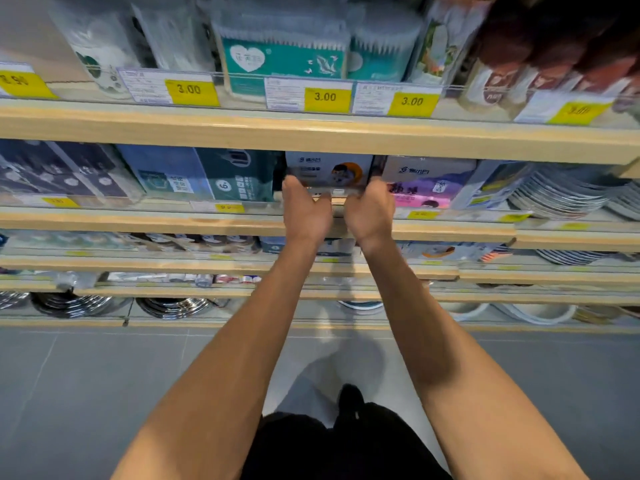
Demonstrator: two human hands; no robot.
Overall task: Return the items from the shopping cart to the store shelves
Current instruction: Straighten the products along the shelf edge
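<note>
Wooden store shelves (311, 133) hold rows of packs behind yellow price tags (327, 99). On the second shelf, a white pack with an orange picture (329, 169) stands between a teal pack (239, 174) and a purple pack (426, 183). The left hand (306, 209) and right hand (369, 211) each pinch a bottom corner of the white pack, fingers curled around it.

Yellow price tags (325, 98) with black numerals, pale wood shelf edges (311, 136), a teal pack (282, 64) with a white heart, a purple-and-pink pack (424, 188), grey floor tiles (86, 375), black shorts (329, 445).
</note>
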